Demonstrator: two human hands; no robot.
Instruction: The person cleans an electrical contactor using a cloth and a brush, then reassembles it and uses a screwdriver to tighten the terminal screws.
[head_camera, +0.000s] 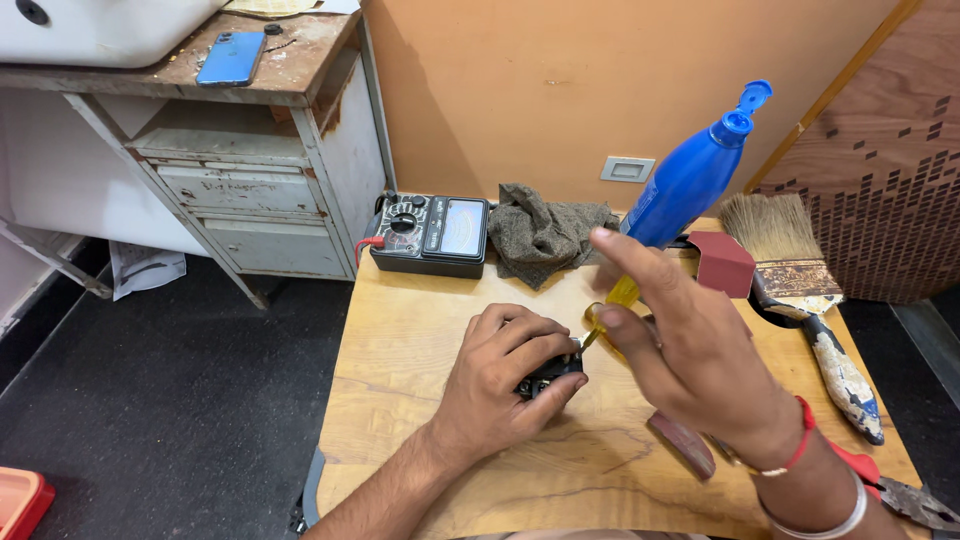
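My left hand (505, 365) presses down on a small black part (550, 376) lying on the wooden table (420, 400), fingers curled over it. My right hand (690, 345) is raised just right of it. It grips a blue plastic bottle (690, 180) with a flip cap, tilted so the cap points up and to the right. A yellow translucent tool handle (612, 303) shows under the right hand's fingers, its tip at the black part. Which fingers hold the yellow tool is hidden.
An analog multimeter (430, 233) and a grey rag (545, 235) sit at the table's back edge. A worn paintbrush (800, 290), a dark red block (722, 262), a brown-handled tool (682, 443) and red-handled pliers (895, 490) lie right. A metal cabinet (250, 190) with a blue phone (231, 57) stands left.
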